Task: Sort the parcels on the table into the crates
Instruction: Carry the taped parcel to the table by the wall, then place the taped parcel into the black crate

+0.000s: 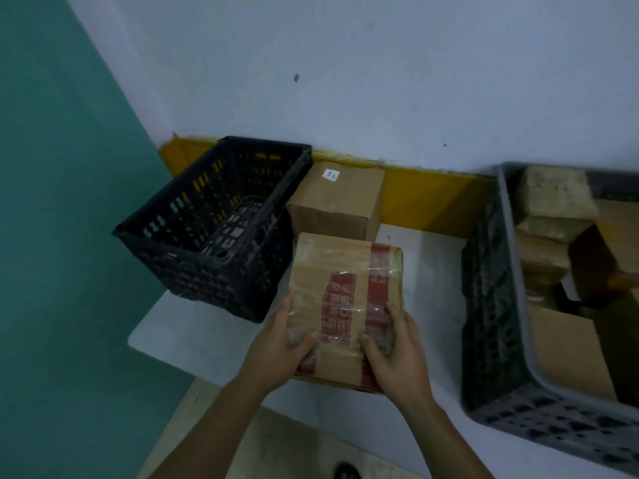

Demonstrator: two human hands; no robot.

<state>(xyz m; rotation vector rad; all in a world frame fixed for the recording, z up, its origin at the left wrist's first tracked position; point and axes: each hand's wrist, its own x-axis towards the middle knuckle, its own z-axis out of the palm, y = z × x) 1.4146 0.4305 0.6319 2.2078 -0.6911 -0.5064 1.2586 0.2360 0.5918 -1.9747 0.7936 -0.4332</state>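
Sitting across the whole view is a white tabletop (428, 267) pushed up against a pale wall, with a yellow strip running along its far edge. Taking up the right side is a big grey crate (498, 344), and it's already holding several brown cardboard parcels piled loosely inside. Over on the left is a black crate (207, 267) with slotted walls, tilting a bit and looking like it's got nothing but its own base showing inside. Just beside the black crate's right wall is a plain cardboard box (337, 202) with a small white sticker on top, sitting at the back of the tabletop. In front of that box is the taped parcel (345, 305), brown with red printed tape and shiny clear wrap, and both hands are on it at its near end. The left hand (280, 344) is gripping its left edge, thumb on top. The right hand (394, 347) is gripping the right edge, thumb on top too.
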